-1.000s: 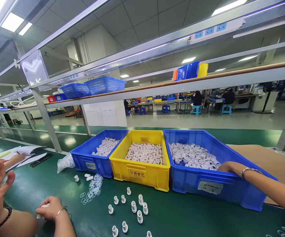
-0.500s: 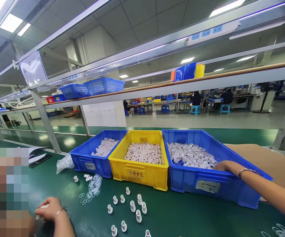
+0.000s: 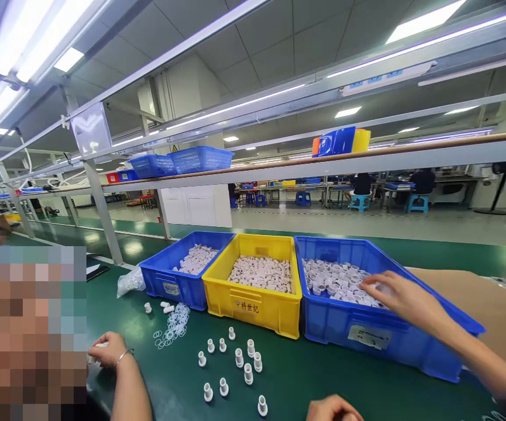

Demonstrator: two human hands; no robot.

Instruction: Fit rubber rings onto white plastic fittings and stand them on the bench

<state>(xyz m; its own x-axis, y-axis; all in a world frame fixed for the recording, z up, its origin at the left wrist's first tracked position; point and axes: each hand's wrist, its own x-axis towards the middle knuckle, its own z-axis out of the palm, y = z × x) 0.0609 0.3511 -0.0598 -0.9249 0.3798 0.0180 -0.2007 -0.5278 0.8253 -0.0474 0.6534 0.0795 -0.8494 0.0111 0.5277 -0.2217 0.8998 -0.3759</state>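
At right of frame, the right hand (image 3: 393, 292) reaches with fingers spread over white plastic caps (image 3: 336, 279) in the large blue plastic bin (image 3: 367, 333); the left hand (image 3: 334, 409) shows at the bottom edge, finger state unclear.

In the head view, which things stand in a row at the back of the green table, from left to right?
Clear plastic bag → left blue bin → yellow bin → right blue bin, with the right hand in it → cardboard sheet.
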